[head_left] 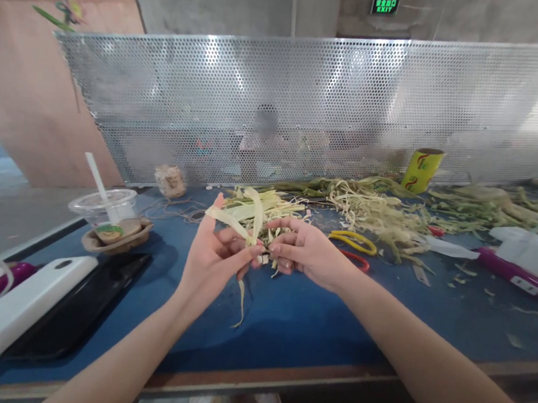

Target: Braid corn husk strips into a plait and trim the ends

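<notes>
Pale green strips that look like corn husk (pixel 257 216) are pinched between the thumb and fingers of my left hand (pixel 213 253). Two broad ends stick up and out to the left, and a thin tail hangs below the fingers. My right hand (pixel 309 250) is close against the same piece, its fingers curled and its thumb pressed in. Whatever lies between the right fingertips is too small and covered to make out. Just behind both hands lies a bundle of cut husk strips (pixel 273 205) on the blue tabletop (pixel 279 331).
Yellow-handled scissors (pixel 354 241) and a red handle (pixel 356 260) lie right of my hands. Dried husks (pixel 369 205) and a yellow roll (pixel 422 171) stand behind. Leftward are a plastic cup (pixel 108 204), a black tablet (pixel 79 310) and a white device (pixel 27 304). A perforated metal screen (pixel 299 96) borders the back.
</notes>
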`<state>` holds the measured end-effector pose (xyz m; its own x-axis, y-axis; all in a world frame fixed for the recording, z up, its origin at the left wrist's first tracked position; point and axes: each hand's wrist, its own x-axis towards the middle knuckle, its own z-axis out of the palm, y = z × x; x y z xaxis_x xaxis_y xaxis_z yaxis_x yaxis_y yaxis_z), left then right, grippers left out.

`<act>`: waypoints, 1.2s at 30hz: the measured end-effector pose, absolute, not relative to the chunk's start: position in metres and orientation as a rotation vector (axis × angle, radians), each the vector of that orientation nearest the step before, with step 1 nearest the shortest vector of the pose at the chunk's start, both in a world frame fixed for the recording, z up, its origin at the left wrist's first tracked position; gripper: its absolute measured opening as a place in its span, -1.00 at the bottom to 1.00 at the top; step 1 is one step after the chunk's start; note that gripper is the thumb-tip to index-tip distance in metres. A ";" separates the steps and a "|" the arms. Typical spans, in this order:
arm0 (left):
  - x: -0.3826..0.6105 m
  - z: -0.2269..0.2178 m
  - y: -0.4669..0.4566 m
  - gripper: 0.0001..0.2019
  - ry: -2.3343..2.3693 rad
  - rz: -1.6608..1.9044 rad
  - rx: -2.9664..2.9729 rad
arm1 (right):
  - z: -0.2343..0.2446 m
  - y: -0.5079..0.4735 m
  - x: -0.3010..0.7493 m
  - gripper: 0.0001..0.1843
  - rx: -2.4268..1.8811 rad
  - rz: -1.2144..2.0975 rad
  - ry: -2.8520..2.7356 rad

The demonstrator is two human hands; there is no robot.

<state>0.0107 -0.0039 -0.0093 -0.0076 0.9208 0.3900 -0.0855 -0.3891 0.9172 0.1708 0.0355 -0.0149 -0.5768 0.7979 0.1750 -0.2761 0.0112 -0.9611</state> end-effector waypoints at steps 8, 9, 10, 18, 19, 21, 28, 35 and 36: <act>0.011 -0.010 -0.006 0.08 0.997 1.419 1.427 | -0.010 0.041 0.180 -0.70 -0.700 1.230 -1.913; 0.012 -0.010 -0.006 0.09 1.008 1.371 1.444 | -0.010 0.041 0.178 -0.74 -0.697 1.143 -1.898; 0.012 -0.010 -0.007 0.09 1.009 1.336 1.453 | -0.010 0.040 0.177 -0.79 -0.689 1.075 -1.874; 0.017 -0.012 -0.006 0.00 1.038 1.364 1.385 | -0.008 0.035 0.172 -0.87 -0.721 0.943 -1.789; 0.017 -0.012 -0.006 0.03 1.046 1.365 1.377 | -0.007 0.035 0.173 -0.87 -0.732 0.937 -1.780; 0.017 -0.011 -0.006 0.06 1.049 1.351 1.355 | -0.007 0.034 0.174 -0.87 -0.757 0.923 -1.717; 0.014 -0.010 -0.006 -0.02 1.022 1.346 1.399 | -0.015 0.041 0.172 -0.75 -0.735 0.987 -1.423; 0.009 -0.016 -0.001 0.01 1.037 1.424 1.369 | -0.030 0.040 0.154 -0.54 -0.675 1.214 -1.680; 0.009 -0.017 -0.001 0.02 1.057 1.419 1.374 | -0.032 0.039 0.152 -0.55 -0.666 1.227 -1.667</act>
<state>0.0093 -0.0006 -0.0166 -0.0106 0.9656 0.2598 -0.0278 -0.2600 0.9652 0.1523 0.0390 -0.0317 -0.4205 0.8327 0.3602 -0.0968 0.3535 -0.9304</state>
